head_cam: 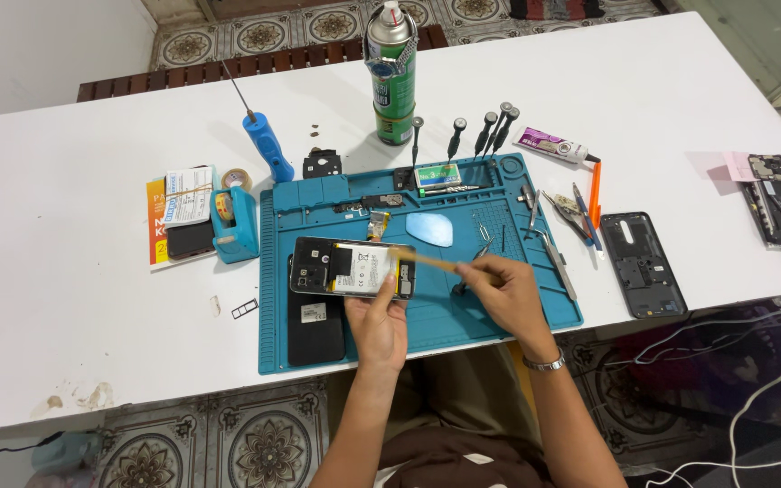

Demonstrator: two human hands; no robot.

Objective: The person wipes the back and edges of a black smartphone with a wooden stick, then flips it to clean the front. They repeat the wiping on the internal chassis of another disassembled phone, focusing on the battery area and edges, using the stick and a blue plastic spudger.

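Both hands over mat — left hand (380,318) grips opened phone (352,267), right hand (506,291) apparently pinches stick (427,260).

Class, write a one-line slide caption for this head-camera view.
Left hand steadies an opened black smartphone on a teal repair mat while the right hand applies a thin wooden stick.

A phone repair bench — blue work mat (499,312), screwdrivers (484,134), spray can (391,77), opened phones (352,267).

hidden and unreadable items

my left hand (380,323) covers the lower edge of the opened phone (352,268); its internal parts are too small to identify. the dark slab (315,325) beneath lies partly hidden. the white cables (752,398) run off the frame's right edge.
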